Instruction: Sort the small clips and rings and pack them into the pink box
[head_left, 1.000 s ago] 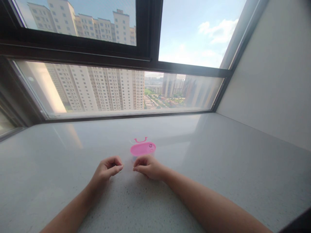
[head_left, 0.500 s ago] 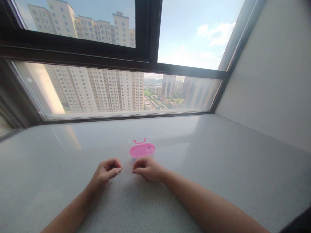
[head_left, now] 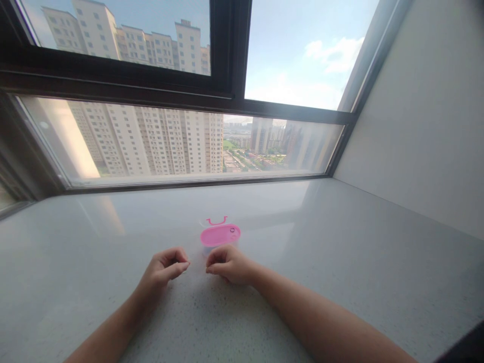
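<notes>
Both my hands rest on a pale speckled stone sill (head_left: 340, 262) in front of a window. My left hand (head_left: 163, 270) is closed in a pinch, thumb against forefinger, and my right hand (head_left: 227, 263) is pinched the same way a short gap to its right. What the fingertips hold is too small to make out. Just behind my right hand stands a small pink oval box (head_left: 220, 235) with its lid shut and a thin pink handle (head_left: 217, 221) at its far side.
A dark-framed window (head_left: 230, 75) runs along the back of the sill, with tall apartment blocks outside. A plain light wall (head_left: 423, 121) closes the right side.
Both hands have stayed almost still; the view has shifted very slightly. The pinches and the pink box are as before.
</notes>
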The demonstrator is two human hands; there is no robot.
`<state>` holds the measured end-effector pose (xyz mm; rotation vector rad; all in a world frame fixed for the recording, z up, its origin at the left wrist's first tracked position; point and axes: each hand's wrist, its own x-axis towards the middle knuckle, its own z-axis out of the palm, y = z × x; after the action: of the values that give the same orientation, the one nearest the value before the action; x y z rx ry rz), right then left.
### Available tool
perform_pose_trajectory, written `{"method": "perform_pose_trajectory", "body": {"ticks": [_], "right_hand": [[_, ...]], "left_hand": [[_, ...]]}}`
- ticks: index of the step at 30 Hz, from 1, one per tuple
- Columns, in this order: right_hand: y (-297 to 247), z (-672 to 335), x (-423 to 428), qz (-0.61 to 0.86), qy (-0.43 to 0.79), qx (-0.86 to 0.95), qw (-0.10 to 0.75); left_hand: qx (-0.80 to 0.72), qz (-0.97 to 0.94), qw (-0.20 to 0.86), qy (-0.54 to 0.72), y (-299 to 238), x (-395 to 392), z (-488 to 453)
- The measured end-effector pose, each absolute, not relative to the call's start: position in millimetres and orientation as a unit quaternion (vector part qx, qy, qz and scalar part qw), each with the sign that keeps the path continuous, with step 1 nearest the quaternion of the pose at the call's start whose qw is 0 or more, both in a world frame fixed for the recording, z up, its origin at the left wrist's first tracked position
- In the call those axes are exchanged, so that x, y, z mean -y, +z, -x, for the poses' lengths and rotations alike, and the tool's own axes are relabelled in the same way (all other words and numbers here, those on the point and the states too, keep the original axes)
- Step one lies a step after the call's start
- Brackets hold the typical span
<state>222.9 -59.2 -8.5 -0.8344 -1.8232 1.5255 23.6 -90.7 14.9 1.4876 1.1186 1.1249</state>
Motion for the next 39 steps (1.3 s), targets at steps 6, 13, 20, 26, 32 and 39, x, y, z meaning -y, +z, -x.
{"method": "perform_pose_trajectory", "body": {"ticks": [6,13,20,26,32,39], "right_hand": [[-11.3,-223.5,58.7,0.319,0.571,0.693,0.304],[-10.6,-223.1,59.7,0.317,0.580,0.685,0.307],[-10.3,-222.6,59.8,0.320,0.585,0.678,0.310],[-10.1,-222.8,60.2,0.320,0.586,0.679,0.305],[-10.7,-223.2,59.4,0.327,0.586,0.679,0.299],[-7.9,-223.9,60.5,0.319,0.583,0.685,0.297]], "left_hand": [[-0.453,-0.601,0.463,0.468,16.4,93.0,-25.7],[-0.459,-0.598,0.457,0.472,17.9,94.5,-27.0],[-0.462,-0.600,0.456,0.468,16.9,93.3,-26.3],[-0.464,-0.603,0.452,0.465,16.7,93.1,-26.5],[-0.467,-0.608,0.447,0.462,17.4,92.9,-26.0],[-0.458,-0.607,0.457,0.462,13.1,89.8,-22.9]]}}
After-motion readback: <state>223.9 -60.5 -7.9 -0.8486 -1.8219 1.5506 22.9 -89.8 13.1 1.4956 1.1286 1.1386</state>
